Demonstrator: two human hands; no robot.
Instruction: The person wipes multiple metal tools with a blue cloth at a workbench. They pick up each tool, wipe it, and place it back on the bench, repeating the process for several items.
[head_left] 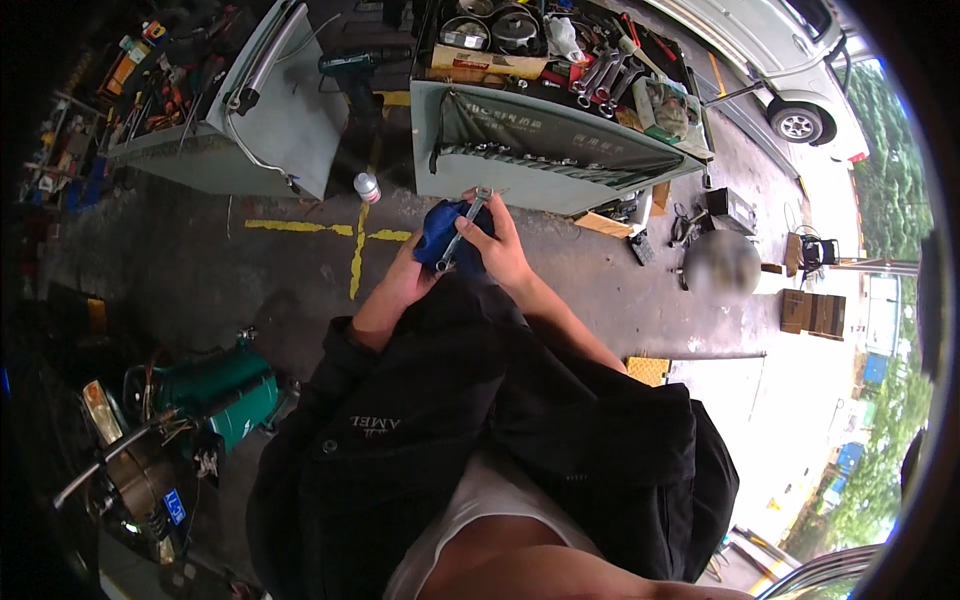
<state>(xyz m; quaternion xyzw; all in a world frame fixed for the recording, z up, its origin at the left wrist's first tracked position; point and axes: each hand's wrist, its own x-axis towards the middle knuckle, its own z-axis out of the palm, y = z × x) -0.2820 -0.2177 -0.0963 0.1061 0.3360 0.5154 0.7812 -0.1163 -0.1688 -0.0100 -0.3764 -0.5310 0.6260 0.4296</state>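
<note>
A combination wrench lies slantwise between my hands, in front of my chest. My right hand is closed on it, the thumb pressed along its shaft. My left hand holds a crumpled blue cloth against the wrench from the left and below. The cloth hides most of the left fingers. Both ends of the wrench show, one at the top by the right fingers, the other low by the cloth.
Ahead stands a grey workbench with several wrenches on top. A second grey cabinet is at the left, a white bottle on the floor between. A green tank sits lower left; a white vehicle is far right.
</note>
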